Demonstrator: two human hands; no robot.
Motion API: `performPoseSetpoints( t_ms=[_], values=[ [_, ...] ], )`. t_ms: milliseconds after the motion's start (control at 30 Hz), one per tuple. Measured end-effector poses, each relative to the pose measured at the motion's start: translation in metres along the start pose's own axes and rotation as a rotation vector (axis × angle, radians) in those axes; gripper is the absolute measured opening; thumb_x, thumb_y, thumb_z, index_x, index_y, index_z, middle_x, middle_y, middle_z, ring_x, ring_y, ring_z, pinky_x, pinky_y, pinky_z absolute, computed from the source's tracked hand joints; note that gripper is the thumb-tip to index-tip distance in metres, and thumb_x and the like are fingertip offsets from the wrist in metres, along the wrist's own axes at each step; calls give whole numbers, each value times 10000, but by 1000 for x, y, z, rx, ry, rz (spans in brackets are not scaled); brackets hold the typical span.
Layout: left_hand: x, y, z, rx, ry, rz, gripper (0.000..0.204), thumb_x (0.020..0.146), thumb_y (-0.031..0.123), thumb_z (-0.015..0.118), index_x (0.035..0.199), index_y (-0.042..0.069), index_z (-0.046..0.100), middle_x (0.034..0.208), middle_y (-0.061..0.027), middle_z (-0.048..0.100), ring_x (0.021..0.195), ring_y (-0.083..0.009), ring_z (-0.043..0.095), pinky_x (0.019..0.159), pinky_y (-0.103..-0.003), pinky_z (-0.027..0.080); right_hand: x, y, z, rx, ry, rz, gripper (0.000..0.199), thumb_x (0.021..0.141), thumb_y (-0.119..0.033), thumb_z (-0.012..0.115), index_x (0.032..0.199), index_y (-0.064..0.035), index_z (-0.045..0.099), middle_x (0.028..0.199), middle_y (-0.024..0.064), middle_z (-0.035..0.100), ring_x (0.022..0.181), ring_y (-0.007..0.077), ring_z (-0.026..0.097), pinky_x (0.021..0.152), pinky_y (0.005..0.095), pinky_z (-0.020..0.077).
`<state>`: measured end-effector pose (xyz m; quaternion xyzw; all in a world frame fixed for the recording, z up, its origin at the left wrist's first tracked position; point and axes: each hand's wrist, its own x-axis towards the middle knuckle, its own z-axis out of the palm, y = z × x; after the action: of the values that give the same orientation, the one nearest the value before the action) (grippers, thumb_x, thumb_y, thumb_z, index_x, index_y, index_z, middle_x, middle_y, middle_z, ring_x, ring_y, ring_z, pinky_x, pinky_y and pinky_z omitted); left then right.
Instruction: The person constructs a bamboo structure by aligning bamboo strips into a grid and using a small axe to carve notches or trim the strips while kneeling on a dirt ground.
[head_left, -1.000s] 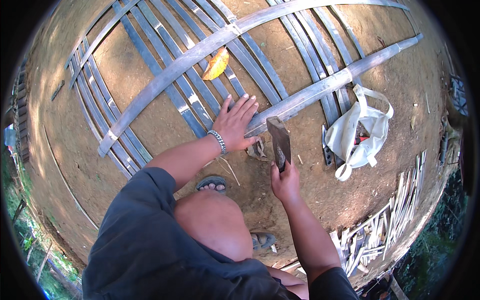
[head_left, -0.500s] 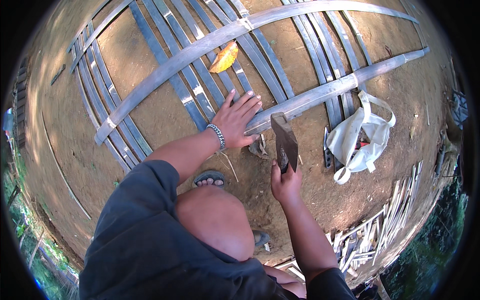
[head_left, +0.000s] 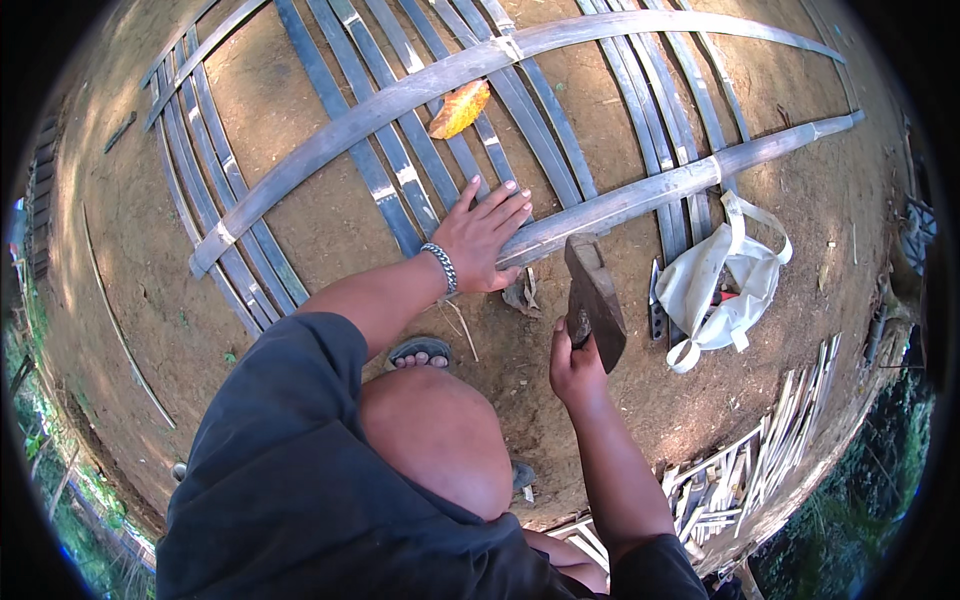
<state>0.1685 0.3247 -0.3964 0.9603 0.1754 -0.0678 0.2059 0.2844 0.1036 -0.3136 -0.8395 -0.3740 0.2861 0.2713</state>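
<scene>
My left hand (head_left: 485,232), with a chain bracelet at the wrist, lies with fingers spread over the near end of a split bamboo pole (head_left: 640,196). Its fingertips reach onto thin grey bamboo slats (head_left: 395,190) that lie crosswise under the pole. In my right hand (head_left: 578,375) is a hatchet (head_left: 597,305), its dark wedge-shaped head raised above the ground just right of the pole's end. The fist and head hide most of the handle. A second, curved bamboo pole (head_left: 390,105) crosses the slats farther off.
A yellow leaf (head_left: 460,109) rests on the slats. To the right stands a white bag (head_left: 715,290) with something red inside, beside a dark flat strip with holes (head_left: 656,305). Cut bamboo pieces (head_left: 740,470) are heaped at the lower right. My bent knee (head_left: 435,435) and sandalled foot (head_left: 420,352) are close below.
The hatchet has shifted slightly right and its head has turned, showing more of its broad side. My left hand stays on the pole's end. The whole view has shifted a little.
</scene>
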Motion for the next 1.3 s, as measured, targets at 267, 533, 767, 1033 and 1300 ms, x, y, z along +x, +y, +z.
performPoseSetpoints(
  t_ms=[267,533,767,1033,1300],
  values=[
    [-4,-1,1,0,3,-1,942,820,574,662,1570,72,393,1667,-66,322,1572,-241,219,1280,-588,63,-4,-9,-3,11,-23,-4,566,921,-90,665,1438,18,463,1211,306,660,1057,482,682,889,505,560],
    [3,-1,-9,45,-51,-8,933,857,595,617,1593,82,360,1688,-51,285,1582,-222,184,1288,-572,45,-3,18,12,-88,-107,99,583,906,-66,652,1452,-9,458,1199,299,670,1042,499,680,872,507,568],
    [-1,0,0,2,-40,-10,954,829,579,654,1588,77,366,1678,-59,303,1579,-235,200,1284,-587,36,-14,34,19,22,36,-201,550,906,-77,649,1428,-24,485,1154,273,683,1011,468,689,860,482,568],
    [3,-6,-5,-14,-8,9,950,839,575,644,1593,76,355,1671,-69,313,1583,-239,180,1286,-584,38,-30,55,13,-26,-47,11,481,944,-97,641,1399,-12,511,1114,253,680,1002,424,699,862,452,561],
    [3,5,3,-136,66,-11,756,865,494,702,1526,193,493,1635,-63,381,1574,-253,214,1232,-703,1,19,5,-15,93,67,27,349,999,-134,649,1295,33,569,1031,136,692,921,232,667,856,363,528]
  ],
)
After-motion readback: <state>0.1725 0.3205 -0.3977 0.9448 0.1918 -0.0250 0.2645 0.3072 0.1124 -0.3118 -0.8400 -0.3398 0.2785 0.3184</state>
